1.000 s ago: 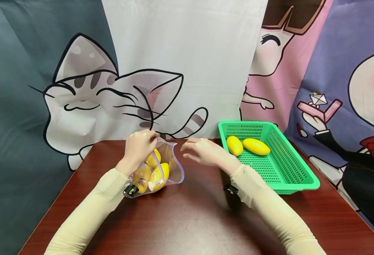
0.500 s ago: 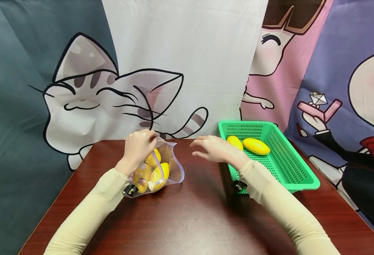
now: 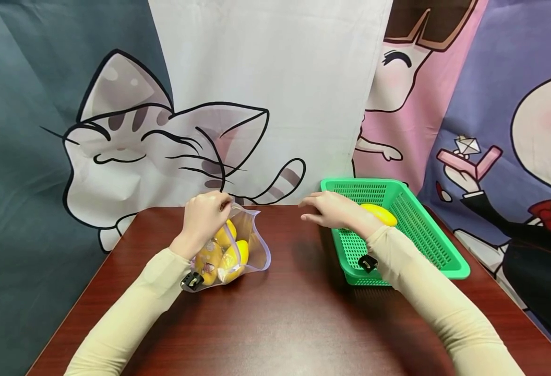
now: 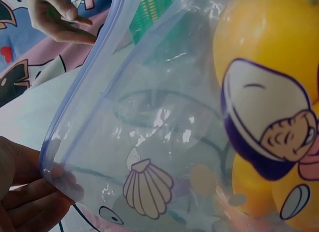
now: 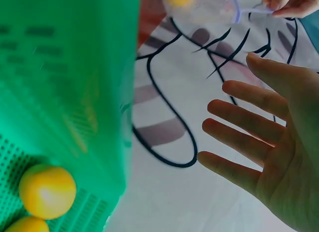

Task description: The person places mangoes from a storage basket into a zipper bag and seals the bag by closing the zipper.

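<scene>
A clear zip bag point(image 3: 259, 251) with lilac edging and printed cartoon figures stands on the left side of the table. Several yellow mangoes point(image 3: 236, 260) fill its lower part. My left hand point(image 3: 204, 219) pinches the upper corner of the bag's mouth between thumb and fingers, as the left wrist view point(image 4: 30, 202) also tells. My right hand point(image 3: 338, 211), fingers spread and holding nothing, hovers above the left rim of a green plastic basket point(image 3: 418, 230). One mango point(image 3: 381, 213) shows in the basket beyond that hand; the right wrist view has two mangoes point(image 5: 47, 192) there, one partly cut off.
The dark red-brown table point(image 3: 275, 324) reaches back to a cloth backdrop point(image 3: 275, 78) printed with a cat and cartoon people. Bare tabletop separates the bag from the basket, which sits at the back right.
My right hand has moved right, away from the bag and over the basket's left side, hiding one mango from the head view. My left hand and the bag have stayed in place.
</scene>
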The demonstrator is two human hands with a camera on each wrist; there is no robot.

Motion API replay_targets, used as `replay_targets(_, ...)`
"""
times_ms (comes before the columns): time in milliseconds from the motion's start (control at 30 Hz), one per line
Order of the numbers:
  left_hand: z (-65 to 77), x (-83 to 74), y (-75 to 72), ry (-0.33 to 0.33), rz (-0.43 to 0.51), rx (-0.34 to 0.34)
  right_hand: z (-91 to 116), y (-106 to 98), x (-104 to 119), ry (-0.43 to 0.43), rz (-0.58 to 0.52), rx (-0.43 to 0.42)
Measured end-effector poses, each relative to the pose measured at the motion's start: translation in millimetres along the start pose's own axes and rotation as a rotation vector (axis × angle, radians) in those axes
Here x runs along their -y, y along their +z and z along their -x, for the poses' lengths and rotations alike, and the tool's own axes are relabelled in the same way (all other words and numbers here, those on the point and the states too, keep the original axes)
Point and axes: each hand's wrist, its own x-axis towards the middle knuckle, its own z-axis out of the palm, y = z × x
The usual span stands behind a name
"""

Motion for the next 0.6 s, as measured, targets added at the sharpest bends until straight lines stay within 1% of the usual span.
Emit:
replay_targets(267,0.0,-0.8,-0.2,-0.004,0.002,0.007,8,-2,-24,0.076,-0.013,0.055)
replay_targets(500,-0.6,-0.2,0.3,-0.004,-0.002,0.010,14,-2,-48,0.160,-0.027,0.133)
replay_targets(600,-0.5,-0.2,0.4,-0.006,-0.004,0.020,16,0,-58,0.175,-0.032,0.149)
